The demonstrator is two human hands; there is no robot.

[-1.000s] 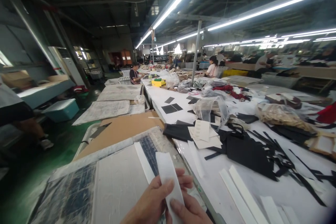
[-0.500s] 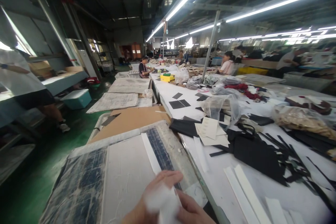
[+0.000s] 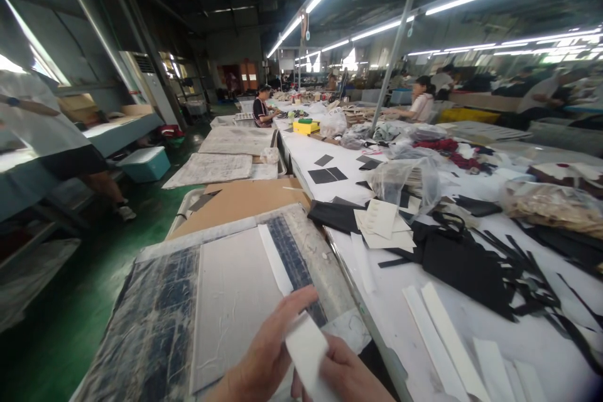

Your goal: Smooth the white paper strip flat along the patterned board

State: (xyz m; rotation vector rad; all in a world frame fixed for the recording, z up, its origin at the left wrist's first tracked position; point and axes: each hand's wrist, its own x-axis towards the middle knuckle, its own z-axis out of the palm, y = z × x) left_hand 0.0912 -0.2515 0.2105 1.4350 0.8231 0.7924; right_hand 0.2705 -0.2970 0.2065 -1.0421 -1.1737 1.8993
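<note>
A white strip [image 3: 307, 347], its material unclear, is gripped between my two hands at the bottom centre. My left hand [image 3: 268, 342] is around the strip's left side, index finger stretched along its far end. From the right, my right hand [image 3: 349, 367] pinches the strip; the lower end blurs out of the frame. Just beyond my hands lies a pale grey panel [image 3: 235, 295] with wrinkles and streaks on its surface. A long white strip [image 3: 274, 260] lies along its right edge. Both rest on a stained, dark blue patterned board [image 3: 157, 301].
On the white table [image 3: 391, 320] to my right are more white strips [image 3: 455, 339], cream cards [image 3: 382, 218], black fabric pieces [image 3: 464, 273] and plastic bags. A brown board [image 3: 245, 201] lies ahead. People [image 3: 262, 108] work farther off; another person [image 3: 51, 119] stands at the left.
The strip in my hands, blurred before, has turned and now shows its flat face and end. My right hand has shifted slightly right. The whole view has tilted a little.
</note>
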